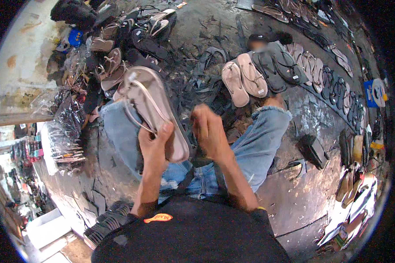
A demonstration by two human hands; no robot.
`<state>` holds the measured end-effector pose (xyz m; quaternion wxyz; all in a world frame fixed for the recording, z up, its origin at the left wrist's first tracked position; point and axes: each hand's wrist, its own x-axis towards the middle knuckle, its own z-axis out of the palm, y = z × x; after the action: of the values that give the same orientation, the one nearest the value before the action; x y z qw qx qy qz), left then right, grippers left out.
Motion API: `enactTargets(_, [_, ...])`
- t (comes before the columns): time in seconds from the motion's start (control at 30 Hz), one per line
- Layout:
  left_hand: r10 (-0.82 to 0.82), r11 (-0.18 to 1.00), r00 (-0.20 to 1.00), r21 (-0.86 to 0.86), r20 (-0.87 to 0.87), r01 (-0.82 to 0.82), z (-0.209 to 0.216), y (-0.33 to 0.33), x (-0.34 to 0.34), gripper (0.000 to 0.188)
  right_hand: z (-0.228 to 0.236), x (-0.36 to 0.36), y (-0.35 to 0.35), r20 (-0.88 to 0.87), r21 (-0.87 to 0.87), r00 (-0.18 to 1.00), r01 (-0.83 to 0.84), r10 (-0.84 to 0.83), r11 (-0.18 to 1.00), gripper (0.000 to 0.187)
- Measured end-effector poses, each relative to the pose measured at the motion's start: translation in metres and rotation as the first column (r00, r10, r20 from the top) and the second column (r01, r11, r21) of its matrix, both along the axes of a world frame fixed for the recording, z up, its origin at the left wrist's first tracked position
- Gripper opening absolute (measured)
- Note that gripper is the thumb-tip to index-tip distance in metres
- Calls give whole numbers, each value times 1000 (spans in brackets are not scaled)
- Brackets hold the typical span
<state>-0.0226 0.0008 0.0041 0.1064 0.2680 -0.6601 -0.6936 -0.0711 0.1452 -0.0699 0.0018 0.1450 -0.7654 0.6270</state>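
Note:
My left hand point(154, 147) grips a beige flip-flop point(174, 140) near its heel end, with the thumb over the footbed. The shoe is tilted over my left knee, toe pointing away, and its pale thong straps show on top. To the right of it, apart from the sole, my right hand point(210, 131) is raised with its fingers curled together. Whatever those fingers may hold is hidden. Beyond my right hand, a pair of pinkish-beige flip-flops point(252, 74) lies on the floor beside a dark grey pair point(289, 65).
Dark cut scraps point(202, 87) litter the floor ahead. More sandals point(156, 24) are heaped at the far left, and rows of sandals point(338, 87) run along the right. Clear plastic bags point(63, 144) sit at left. A black block point(312, 150) lies right of my knee.

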Motion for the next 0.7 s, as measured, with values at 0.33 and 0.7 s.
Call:
enactTargets(0.33, [71, 964, 996, 255, 56, -83, 3, -20, 22, 20, 31, 88, 38, 367, 82, 914, -221, 176, 972, 18])
enactTargets(0.7, [-71, 978, 990, 206, 125, 44, 7, -25, 30, 54, 25, -51, -30, 50, 225, 997, -61, 51, 973, 31])
